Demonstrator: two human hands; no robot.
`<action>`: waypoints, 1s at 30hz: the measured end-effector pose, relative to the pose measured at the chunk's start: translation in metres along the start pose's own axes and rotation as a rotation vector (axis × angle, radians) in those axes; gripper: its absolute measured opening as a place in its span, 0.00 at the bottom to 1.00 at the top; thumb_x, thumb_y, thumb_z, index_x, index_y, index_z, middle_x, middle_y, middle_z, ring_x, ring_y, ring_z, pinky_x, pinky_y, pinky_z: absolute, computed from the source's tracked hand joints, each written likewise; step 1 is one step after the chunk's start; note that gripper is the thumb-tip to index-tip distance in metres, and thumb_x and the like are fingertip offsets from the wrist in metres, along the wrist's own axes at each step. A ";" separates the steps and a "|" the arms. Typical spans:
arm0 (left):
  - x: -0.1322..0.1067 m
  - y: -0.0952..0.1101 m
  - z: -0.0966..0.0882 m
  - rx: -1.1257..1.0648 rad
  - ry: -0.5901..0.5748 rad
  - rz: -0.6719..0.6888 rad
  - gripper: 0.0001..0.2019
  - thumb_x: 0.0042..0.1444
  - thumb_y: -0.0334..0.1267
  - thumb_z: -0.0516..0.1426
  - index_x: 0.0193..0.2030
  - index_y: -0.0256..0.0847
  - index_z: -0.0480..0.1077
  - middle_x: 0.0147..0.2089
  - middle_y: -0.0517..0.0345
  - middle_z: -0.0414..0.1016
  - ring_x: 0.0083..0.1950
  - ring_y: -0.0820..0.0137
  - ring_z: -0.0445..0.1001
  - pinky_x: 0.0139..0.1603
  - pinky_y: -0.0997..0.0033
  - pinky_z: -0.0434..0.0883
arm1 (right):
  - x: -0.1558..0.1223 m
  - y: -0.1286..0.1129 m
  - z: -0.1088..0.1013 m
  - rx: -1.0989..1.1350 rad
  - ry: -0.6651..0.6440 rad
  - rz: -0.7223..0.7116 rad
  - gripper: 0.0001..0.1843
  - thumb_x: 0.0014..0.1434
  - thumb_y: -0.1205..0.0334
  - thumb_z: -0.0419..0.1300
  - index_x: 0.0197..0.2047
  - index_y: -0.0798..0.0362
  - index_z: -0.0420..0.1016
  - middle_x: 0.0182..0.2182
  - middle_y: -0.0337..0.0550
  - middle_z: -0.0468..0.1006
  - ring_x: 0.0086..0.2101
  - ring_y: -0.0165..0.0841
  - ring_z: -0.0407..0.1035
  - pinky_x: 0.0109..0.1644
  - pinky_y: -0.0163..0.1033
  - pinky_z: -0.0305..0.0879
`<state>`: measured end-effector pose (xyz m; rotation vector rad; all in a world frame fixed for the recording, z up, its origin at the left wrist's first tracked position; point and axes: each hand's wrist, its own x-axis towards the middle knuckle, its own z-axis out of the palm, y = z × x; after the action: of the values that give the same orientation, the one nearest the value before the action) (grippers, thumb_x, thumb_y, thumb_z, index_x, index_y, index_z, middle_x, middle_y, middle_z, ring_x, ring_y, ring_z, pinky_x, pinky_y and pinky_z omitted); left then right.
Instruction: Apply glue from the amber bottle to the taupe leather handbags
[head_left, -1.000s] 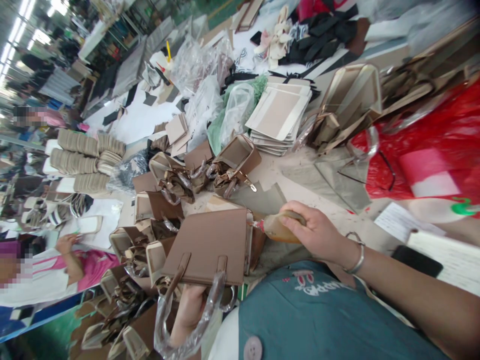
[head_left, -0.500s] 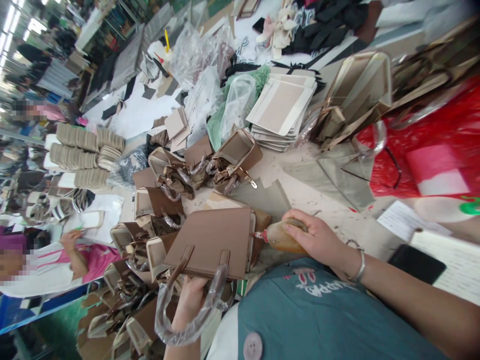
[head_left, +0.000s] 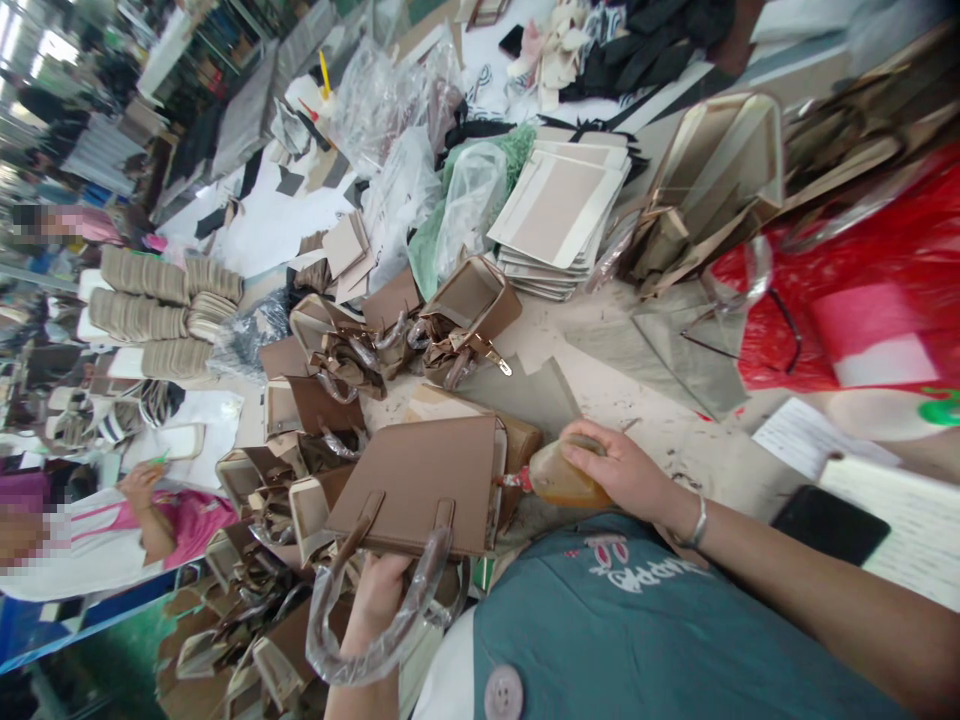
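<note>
A brown handbag (head_left: 424, 480) with a plastic-wrapped handle (head_left: 360, 655) lies tilted in front of me. My left hand (head_left: 381, 592) grips it from below at the handle side, most of its fingers hidden under the bag. In my right hand (head_left: 619, 468) is a squeeze bottle (head_left: 564, 475) of amber liquid, probably glue, held on its side. The bottle's red-stained nozzle points left and meets the bag's right edge, where a pale layer shows; I cannot tell whether it touches. Beneath the bag's right side sits another brown piece (head_left: 523, 445).
Part-made brown bags (head_left: 472, 300) crowd the table's left and far side. Stacked beige panels (head_left: 559, 210) stand beyond them. On the right lie a red plastic bag (head_left: 885, 270), glasses (head_left: 784, 335), a black phone (head_left: 831, 525) and a notebook (head_left: 915, 525). Another person's hand (head_left: 142, 485) shows at far left.
My right hand and the bottle have shifted slightly left, with the nozzle nearer the bag's edge. The whole view has drifted a little; my left hand still holds the handbag.
</note>
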<state>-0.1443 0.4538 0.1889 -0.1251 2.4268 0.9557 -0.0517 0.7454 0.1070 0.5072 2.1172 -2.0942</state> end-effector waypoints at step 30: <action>0.004 -0.024 -0.008 0.090 -0.037 0.040 0.08 0.41 0.42 0.59 0.24 0.43 0.77 0.34 0.49 0.80 0.55 0.51 0.68 0.61 0.53 0.58 | 0.002 0.000 -0.005 -0.052 0.029 0.030 0.10 0.58 0.55 0.51 0.35 0.51 0.68 0.30 0.37 0.72 0.34 0.32 0.66 0.39 0.36 0.61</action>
<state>-0.1451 0.4306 0.1769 -0.0268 2.4419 0.8569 -0.0527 0.7507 0.1064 0.5628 2.1601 -2.0226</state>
